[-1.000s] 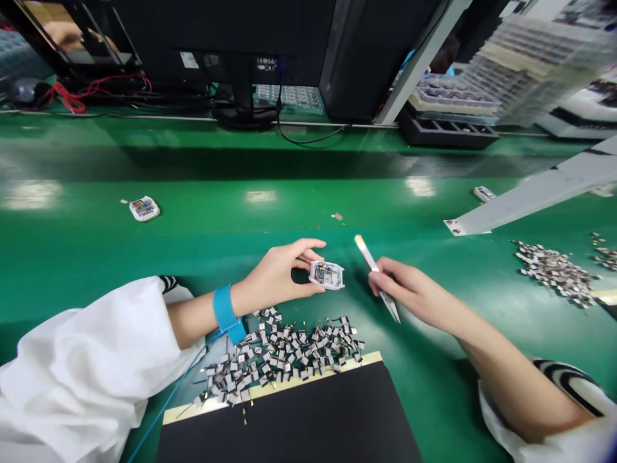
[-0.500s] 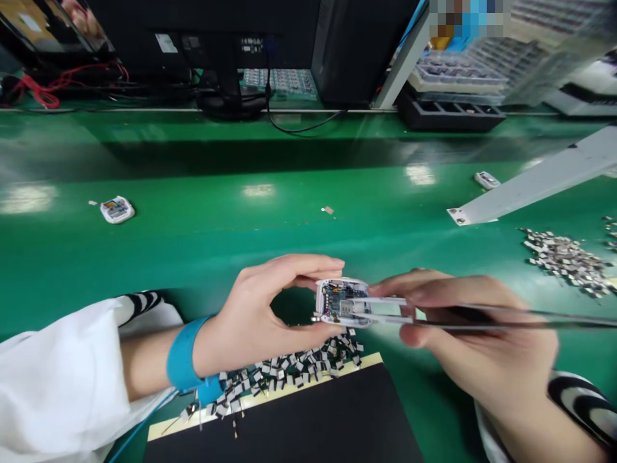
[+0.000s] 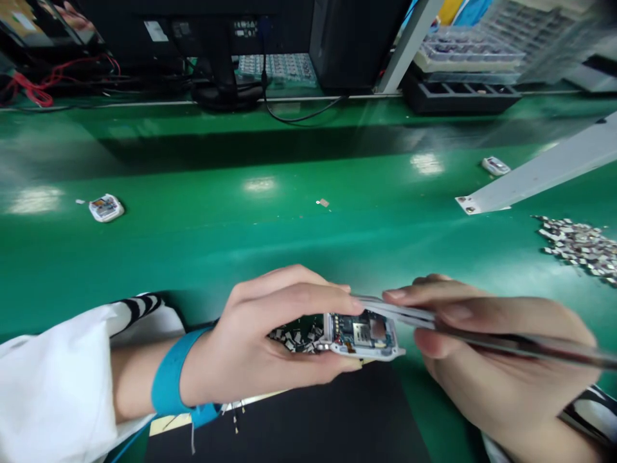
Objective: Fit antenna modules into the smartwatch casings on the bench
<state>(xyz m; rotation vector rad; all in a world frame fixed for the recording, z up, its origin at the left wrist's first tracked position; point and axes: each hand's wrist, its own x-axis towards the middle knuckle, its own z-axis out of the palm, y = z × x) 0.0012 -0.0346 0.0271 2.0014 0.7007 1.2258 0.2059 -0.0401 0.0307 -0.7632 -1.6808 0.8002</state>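
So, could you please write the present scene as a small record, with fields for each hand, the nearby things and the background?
Left hand: holds an open white casing, circuit board showing
Right hand: holds tweezers, tips by the casing's upper edge; contact unclear
Left wrist: blue band
Nearby: black sheet; small parts, partly hidden by the left hand
Green table: another casing at left, parts pile at right
Background: monitor, black compartment tray

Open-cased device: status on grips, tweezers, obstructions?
Left grip: holding open-cased device. Right grip: tweezers, tips near device's far edge, contact unclear. Left fingers partly cover that edge.
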